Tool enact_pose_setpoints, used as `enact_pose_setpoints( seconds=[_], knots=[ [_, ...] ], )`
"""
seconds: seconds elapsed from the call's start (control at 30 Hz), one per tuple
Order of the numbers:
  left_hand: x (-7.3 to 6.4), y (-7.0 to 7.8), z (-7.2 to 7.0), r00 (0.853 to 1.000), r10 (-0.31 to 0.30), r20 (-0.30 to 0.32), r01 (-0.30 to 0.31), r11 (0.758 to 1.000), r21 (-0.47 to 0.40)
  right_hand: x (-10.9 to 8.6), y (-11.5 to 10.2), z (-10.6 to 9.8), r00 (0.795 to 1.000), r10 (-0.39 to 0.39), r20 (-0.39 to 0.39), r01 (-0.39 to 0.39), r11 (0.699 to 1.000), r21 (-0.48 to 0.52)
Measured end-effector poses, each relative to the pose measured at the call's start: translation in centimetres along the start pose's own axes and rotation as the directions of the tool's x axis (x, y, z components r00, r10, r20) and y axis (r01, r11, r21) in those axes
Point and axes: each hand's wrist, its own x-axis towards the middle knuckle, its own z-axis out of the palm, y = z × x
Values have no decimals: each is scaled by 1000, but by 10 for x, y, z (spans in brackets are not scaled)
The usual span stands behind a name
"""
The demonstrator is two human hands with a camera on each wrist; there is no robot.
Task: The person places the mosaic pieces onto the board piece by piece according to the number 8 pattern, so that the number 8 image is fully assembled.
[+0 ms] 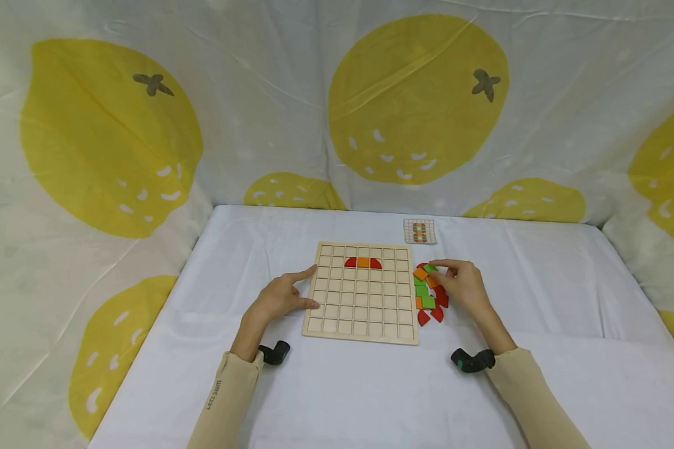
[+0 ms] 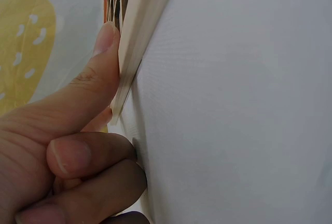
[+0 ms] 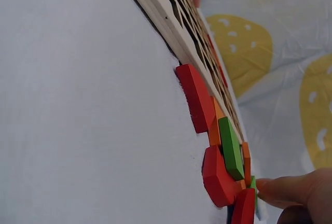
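Observation:
A wooden grid board [image 1: 362, 312] lies flat in the middle of the white table. Its second row holds a red, orange and red arch [image 1: 362, 262]. My left hand [image 1: 309, 287] rests against the board's left edge, with the index finger straight along it and the thumb [image 2: 101, 58] pressed to the edge [image 2: 142, 22]. Its other fingers are curled on the cloth. A pile of red, orange and green pieces [image 1: 429, 296] lies just right of the board. My right hand [image 1: 439, 269] reaches over the pile's far end and pinches a green piece [image 1: 430, 268]. The pile [image 3: 218, 146] also shows in the right wrist view.
A small pattern card [image 1: 419, 231] lies behind the board's far right corner. White cloth covers the table [image 1: 567, 299], and lemon-print curtains close in the back and both sides. Black wrist cameras [image 1: 274, 353] sit at both cuffs.

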Motion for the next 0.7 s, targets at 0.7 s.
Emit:
enact_pose_setpoints(
  seconds=[0.7],
  knots=[
    [0, 1, 0, 1000, -18, 3, 18, 1000, -2, 5, 1, 6, 1000, -27, -4, 26, 999, -36]
  ],
)
